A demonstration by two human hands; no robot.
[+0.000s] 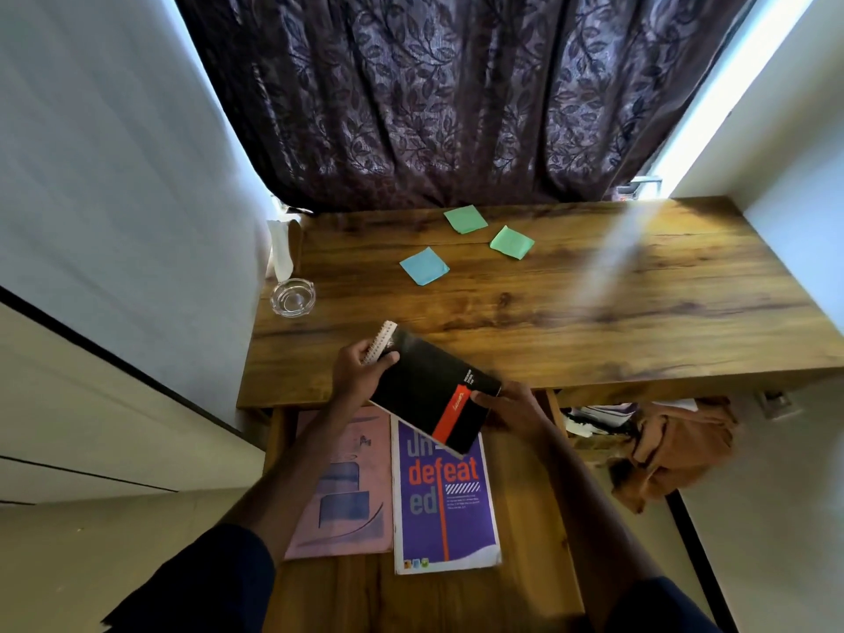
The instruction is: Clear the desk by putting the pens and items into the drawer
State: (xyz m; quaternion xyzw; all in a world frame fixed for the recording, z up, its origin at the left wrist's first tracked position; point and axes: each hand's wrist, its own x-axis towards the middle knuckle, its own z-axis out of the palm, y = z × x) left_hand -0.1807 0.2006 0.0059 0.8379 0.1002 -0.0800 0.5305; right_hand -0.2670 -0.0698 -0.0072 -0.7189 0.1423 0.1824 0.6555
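A black spiral notebook [431,390] with a red stripe hangs tilted over the desk's front edge and the open drawer [525,495]. My left hand [358,372] grips its spiral end, thumb on the cover. My right hand [511,406] pinches its lower right corner. Inside the drawer lie a pink booklet [342,486] and a purple book [445,500] with "defeat" printed on it. On the wooden desk [571,312] farther back sit two green sticky-note pads [465,219] [511,242] and a blue sticky-note pad [424,266].
A glass ashtray [292,296] stands at the desk's left edge, a white folded paper [279,249] behind it. A dark patterned curtain [456,98] hangs behind the desk. A brown bag [676,445] sits under the desk at right. Walls close in on both sides.
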